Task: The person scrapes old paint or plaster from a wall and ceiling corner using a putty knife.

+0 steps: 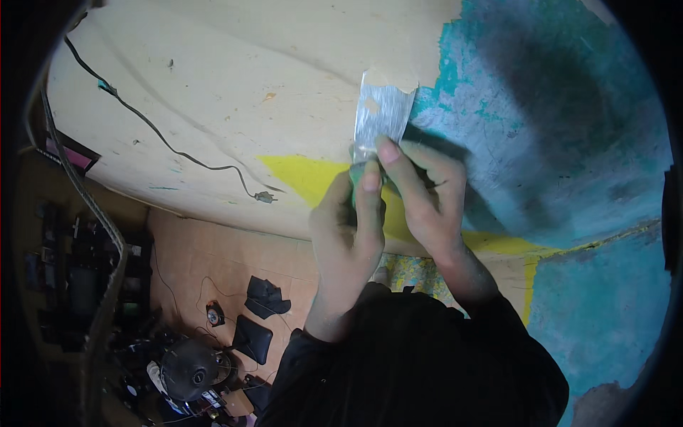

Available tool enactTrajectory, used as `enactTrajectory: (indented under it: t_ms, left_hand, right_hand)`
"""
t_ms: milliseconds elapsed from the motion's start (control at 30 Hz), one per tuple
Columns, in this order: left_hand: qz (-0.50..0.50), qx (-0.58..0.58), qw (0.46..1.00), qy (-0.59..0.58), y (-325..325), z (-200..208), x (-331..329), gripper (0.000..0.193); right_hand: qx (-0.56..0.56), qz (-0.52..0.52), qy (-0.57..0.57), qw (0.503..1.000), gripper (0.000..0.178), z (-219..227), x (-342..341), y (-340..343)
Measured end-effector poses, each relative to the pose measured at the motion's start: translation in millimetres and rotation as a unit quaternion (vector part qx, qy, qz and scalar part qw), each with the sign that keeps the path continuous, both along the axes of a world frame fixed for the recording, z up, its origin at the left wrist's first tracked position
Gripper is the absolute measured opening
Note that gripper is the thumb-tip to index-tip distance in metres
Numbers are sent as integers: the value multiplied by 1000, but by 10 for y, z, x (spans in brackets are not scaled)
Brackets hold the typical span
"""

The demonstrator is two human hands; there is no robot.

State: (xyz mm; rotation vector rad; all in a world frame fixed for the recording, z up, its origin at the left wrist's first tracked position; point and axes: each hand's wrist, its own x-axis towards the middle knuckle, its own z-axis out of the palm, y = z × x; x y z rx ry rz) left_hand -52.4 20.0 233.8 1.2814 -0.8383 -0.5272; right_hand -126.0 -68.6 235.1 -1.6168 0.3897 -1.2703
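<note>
Both my hands hold a putty knife with a wide metal blade [380, 114] against a wall. My left hand [348, 220] wraps the green handle from below. My right hand [420, 185] grips it from the right, its thumb pressed on the lower part of the blade. The blade's upper edge carries a smear of cream filler and touches the wall where cream paint [235, 85] meets worn teal paint [541, 114]. A yellow patch [302, 174] lies just left of my hands.
A black cable with a plug end [265, 196] hangs along the cream wall. On the tiled floor below stand a dark fan [191, 368], black pads [267, 297] and cluttered shelving [78, 285] at the left.
</note>
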Motion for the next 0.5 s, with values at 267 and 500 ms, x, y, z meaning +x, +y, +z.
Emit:
enactTrajectory:
  t_ms: [267, 500]
  left_hand:
    - [-3, 14, 998, -63, 25, 259, 55, 27]
    - [14, 16, 997, -71, 5, 51, 40, 27]
  right_hand:
    - [41, -66, -26, 997, 26, 177, 53, 78]
    - [43, -125, -72, 989, 26, -35, 143, 209]
